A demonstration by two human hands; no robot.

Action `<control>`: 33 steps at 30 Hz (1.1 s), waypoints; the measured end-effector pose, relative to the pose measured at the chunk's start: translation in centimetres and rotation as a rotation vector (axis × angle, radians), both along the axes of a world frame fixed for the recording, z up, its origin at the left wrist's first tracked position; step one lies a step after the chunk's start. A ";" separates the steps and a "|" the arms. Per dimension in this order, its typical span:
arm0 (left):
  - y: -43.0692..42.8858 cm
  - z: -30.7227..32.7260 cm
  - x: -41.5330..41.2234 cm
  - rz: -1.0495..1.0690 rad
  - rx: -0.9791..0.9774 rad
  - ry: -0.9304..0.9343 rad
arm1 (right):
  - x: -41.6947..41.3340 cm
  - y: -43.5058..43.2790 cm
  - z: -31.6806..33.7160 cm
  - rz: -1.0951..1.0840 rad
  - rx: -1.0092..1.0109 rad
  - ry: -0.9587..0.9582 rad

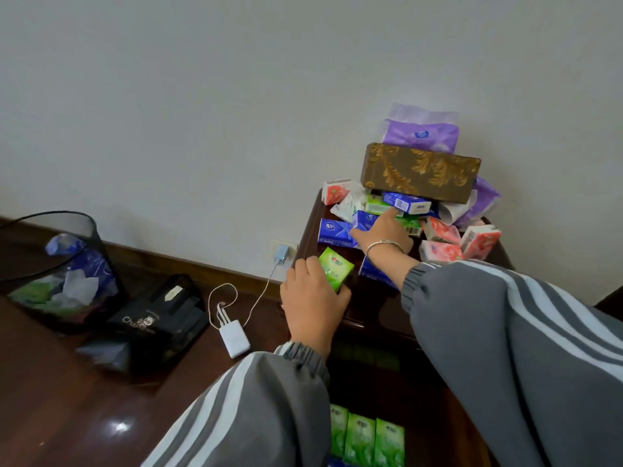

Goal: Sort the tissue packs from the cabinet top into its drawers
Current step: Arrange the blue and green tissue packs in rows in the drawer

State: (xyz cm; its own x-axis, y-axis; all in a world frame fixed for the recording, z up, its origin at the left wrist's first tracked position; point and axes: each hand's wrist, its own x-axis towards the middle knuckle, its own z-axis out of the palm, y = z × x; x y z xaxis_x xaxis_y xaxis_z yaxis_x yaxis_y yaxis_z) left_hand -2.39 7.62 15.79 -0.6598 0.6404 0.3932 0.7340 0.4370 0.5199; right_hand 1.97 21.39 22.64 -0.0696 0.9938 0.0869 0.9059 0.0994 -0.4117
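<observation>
while the left hand (312,299) grips a green pack (334,268), right-hand fingers (387,215) reach open into the pile (404,210).

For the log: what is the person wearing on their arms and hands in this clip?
Both arms are in loose grey jacket sleeves with pale stripes running lengthwise and gathered elastic cuffs: the left sleeve and the right sleeve. The right hand has a thin metal bangle at the wrist. The left hand is bare, with no gloves, rings or watch visible.
</observation>
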 end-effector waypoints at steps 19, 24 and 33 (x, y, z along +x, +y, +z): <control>-0.1 0.1 -0.1 -0.003 -0.003 0.029 | 6.9 0.7 3.0 0.757 -0.170 -0.527; 0.0 0.2 -0.2 -0.010 -0.023 0.036 | 6.8 0.3 1.0 0.704 -0.083 -0.454; -2.4 1.4 -0.8 -0.194 0.049 -0.146 | 17.5 -8.3 0.3 0.300 -0.062 0.569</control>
State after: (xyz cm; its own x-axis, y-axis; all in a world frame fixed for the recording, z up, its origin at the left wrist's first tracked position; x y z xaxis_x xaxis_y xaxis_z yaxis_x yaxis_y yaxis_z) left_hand -3.14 5.20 17.20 -0.5783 0.7435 0.3358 0.7171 0.2669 0.6438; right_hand 19.47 13.04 22.96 -0.3053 0.9427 0.1347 0.4809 0.2747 -0.8326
